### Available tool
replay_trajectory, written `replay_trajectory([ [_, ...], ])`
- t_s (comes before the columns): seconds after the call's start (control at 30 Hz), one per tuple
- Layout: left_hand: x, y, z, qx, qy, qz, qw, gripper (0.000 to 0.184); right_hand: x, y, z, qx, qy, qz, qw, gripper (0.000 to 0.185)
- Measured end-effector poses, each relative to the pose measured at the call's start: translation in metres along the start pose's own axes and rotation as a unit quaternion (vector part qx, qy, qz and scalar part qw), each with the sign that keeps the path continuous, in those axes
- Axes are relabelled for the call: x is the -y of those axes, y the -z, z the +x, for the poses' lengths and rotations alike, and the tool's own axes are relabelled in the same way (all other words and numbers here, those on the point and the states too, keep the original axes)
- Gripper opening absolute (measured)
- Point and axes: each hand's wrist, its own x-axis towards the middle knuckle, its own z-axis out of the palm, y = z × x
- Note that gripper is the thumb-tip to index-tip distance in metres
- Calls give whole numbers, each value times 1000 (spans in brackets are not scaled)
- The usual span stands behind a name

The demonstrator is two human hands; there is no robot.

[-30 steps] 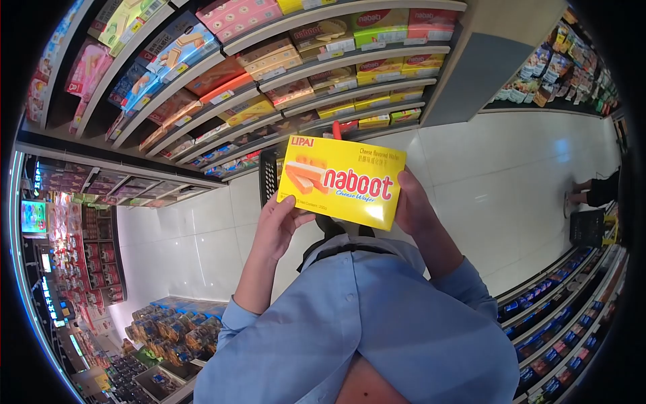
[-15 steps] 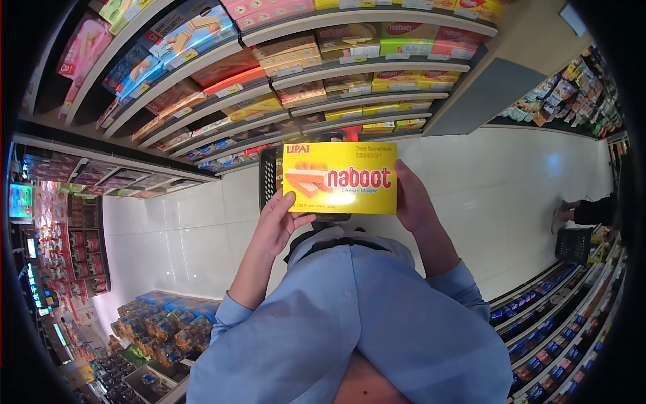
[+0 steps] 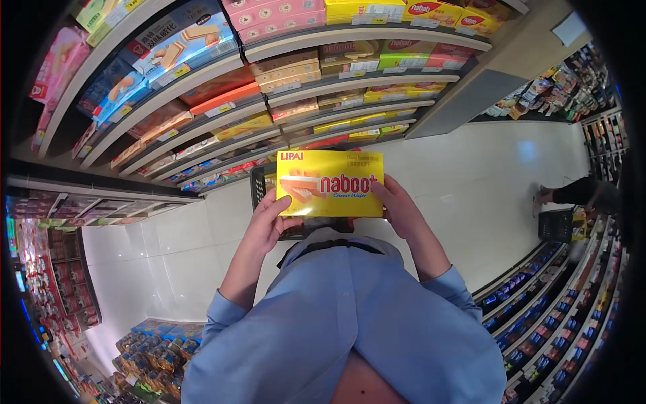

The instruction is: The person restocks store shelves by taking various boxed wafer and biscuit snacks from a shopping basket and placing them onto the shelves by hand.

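Note:
A yellow box of cheese wafers [image 3: 330,202] with red "naboot" lettering is held level in front of me, its printed face towards the camera. My left hand [image 3: 266,221] grips its lower left corner, thumb on the front and fingers behind. At the right edge my right hand [image 3: 402,205] holds the box too, with the thumb over the front; its other fingers are mostly hidden. Below and behind the box is a dark shopping basket [image 3: 259,192], largely covered by it.
Ahead rises a shelf rack [image 3: 363,40] packed with wafer and biscuit boxes. More stocked shelves [image 3: 565,316] curve along the lower right. A person's leg [image 3: 568,193] and another dark basket [image 3: 555,225] are at the right. Stacked packages [image 3: 158,350] stand lower left.
The wafer box sits slightly lower and further left in view, still in both hands. My right thumb has come onto its front. The shelves ahead show more, as the view has shifted.

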Motion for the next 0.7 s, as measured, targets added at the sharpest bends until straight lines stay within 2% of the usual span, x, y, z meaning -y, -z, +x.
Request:
replay_trajectory([
  [0.13,2,20,7,6,53,-10,999,50,-12,-7,5,-14,-39,13,999,46],
  [0.27,-3,26,3,-9,46,-6,999,46,-6,-15,16,9,-62,1,998,53],
  [0.3,-4,29,3,-11,44,-14,999,47,-6,-22,19,0,-41,-14,999,45],
  [0.43,-8,44,-1,2,41,-51,998,45,2,-41,28,-6,-16,-27,999,47],
  [0.53,-8,53,0,0,36,-48,998,41,-13,-42,41,0,53,-17,998,46],
  [0.7,3,49,7,-5,32,-45,998,41,-11,-40,31,-24,36,-12,999,42],
])
